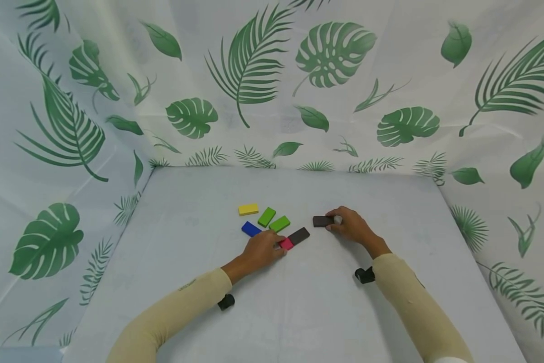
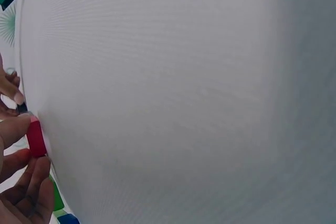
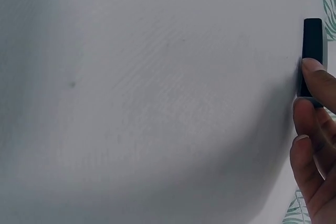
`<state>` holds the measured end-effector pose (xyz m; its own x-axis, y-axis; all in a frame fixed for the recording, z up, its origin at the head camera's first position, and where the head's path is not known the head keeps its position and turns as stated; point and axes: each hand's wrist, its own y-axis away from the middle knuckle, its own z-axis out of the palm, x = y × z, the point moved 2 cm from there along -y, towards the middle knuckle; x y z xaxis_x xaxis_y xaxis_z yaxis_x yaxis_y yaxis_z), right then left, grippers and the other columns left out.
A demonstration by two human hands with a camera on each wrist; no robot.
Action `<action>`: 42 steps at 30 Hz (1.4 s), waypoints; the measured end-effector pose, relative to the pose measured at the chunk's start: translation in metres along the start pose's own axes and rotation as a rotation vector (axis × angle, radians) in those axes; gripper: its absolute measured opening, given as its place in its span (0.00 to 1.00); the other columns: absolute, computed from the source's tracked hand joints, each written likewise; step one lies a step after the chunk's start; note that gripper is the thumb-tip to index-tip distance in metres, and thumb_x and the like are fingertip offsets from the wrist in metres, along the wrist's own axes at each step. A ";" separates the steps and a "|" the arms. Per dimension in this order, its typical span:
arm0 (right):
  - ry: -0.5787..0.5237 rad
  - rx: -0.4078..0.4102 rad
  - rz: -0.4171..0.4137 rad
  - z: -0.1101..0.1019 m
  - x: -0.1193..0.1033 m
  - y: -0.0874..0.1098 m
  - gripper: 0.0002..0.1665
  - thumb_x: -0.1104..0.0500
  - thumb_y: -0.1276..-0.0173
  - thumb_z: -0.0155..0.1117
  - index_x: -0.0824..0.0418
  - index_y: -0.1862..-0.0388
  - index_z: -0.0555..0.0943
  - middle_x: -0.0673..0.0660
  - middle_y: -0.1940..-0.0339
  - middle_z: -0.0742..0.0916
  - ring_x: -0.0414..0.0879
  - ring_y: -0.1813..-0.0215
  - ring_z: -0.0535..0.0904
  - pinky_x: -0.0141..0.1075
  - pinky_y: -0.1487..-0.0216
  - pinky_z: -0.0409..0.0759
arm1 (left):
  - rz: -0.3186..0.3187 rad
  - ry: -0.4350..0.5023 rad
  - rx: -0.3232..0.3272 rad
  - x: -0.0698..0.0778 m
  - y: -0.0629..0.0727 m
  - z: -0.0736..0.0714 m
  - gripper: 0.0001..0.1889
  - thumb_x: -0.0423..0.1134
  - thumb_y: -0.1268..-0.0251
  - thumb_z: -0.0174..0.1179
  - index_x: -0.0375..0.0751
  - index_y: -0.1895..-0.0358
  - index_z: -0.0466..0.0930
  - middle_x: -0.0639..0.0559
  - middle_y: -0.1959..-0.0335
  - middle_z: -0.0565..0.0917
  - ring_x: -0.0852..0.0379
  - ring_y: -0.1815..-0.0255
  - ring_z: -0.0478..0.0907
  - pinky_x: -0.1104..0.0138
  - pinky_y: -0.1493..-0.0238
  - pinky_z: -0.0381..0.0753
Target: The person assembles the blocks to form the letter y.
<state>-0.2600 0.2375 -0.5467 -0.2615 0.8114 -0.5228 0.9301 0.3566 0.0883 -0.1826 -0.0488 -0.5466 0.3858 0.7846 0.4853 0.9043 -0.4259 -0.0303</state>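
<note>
My left hand pinches a pinkish-red block between thumb and fingers. The left wrist view shows the red block with its long side exposed. One end of it meets a black block lying at a slant. To the right, my right hand grips a second black block at its right end, thumb on the near side. A small pale grey patch shows between those fingers. In the right wrist view the thumb presses along the gripped black block.
Beyond the left hand lie a yellow block, a green block, another green block and a blue block partly behind the hand. The pale table is bordered by leaf-print curtains. Dark wrist cameras hang under both sleeves.
</note>
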 end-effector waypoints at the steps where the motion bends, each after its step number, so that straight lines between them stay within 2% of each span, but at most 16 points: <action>1: -0.001 -0.002 -0.002 0.000 0.000 0.001 0.24 0.58 0.34 0.71 0.61 0.40 0.81 0.64 0.43 0.83 0.55 0.49 0.79 0.52 0.48 0.76 | 0.000 0.005 0.001 0.000 0.000 0.000 0.20 0.43 0.39 0.72 0.42 0.44 0.86 0.53 0.69 0.81 0.63 0.74 0.68 0.75 0.75 0.64; 10: -0.027 -0.030 -0.051 -0.005 0.005 0.006 0.25 0.56 0.34 0.72 0.58 0.39 0.80 0.61 0.42 0.83 0.50 0.53 0.77 0.46 0.50 0.75 | -0.008 0.006 0.001 -0.001 0.001 0.000 0.20 0.44 0.39 0.72 0.44 0.44 0.86 0.54 0.69 0.81 0.63 0.74 0.68 0.75 0.75 0.65; 16: -0.004 -0.070 -0.063 -0.006 0.005 0.005 0.25 0.55 0.34 0.72 0.55 0.39 0.80 0.58 0.44 0.83 0.48 0.56 0.75 0.42 0.52 0.73 | -0.010 0.000 0.001 -0.001 0.001 -0.001 0.20 0.44 0.39 0.72 0.44 0.44 0.86 0.53 0.68 0.81 0.63 0.73 0.68 0.75 0.76 0.65; 25: 0.024 -0.097 -0.103 -0.005 0.000 0.004 0.24 0.55 0.34 0.72 0.55 0.39 0.81 0.56 0.50 0.82 0.47 0.57 0.73 0.44 0.53 0.72 | -0.008 0.000 0.009 -0.004 -0.001 0.002 0.20 0.44 0.40 0.72 0.45 0.44 0.87 0.53 0.69 0.81 0.63 0.74 0.68 0.75 0.76 0.64; 33: 0.098 -0.140 -0.100 -0.001 -0.002 0.001 0.23 0.53 0.34 0.72 0.54 0.40 0.82 0.54 0.53 0.81 0.49 0.50 0.77 0.50 0.46 0.76 | -0.016 0.002 -0.004 -0.004 -0.001 0.002 0.21 0.45 0.40 0.72 0.46 0.44 0.86 0.55 0.69 0.80 0.63 0.73 0.69 0.75 0.76 0.65; 42: 0.107 -0.156 -0.136 -0.004 -0.006 -0.001 0.25 0.57 0.34 0.71 0.58 0.38 0.81 0.57 0.51 0.83 0.53 0.47 0.79 0.53 0.44 0.76 | -0.011 0.002 -0.002 -0.005 -0.001 0.003 0.20 0.45 0.39 0.72 0.46 0.44 0.86 0.55 0.69 0.80 0.64 0.73 0.69 0.75 0.76 0.65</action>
<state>-0.2609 0.2345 -0.5403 -0.4158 0.7924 -0.4464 0.8352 0.5269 0.1574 -0.1850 -0.0511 -0.5513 0.3754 0.7883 0.4874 0.9081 -0.4180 -0.0235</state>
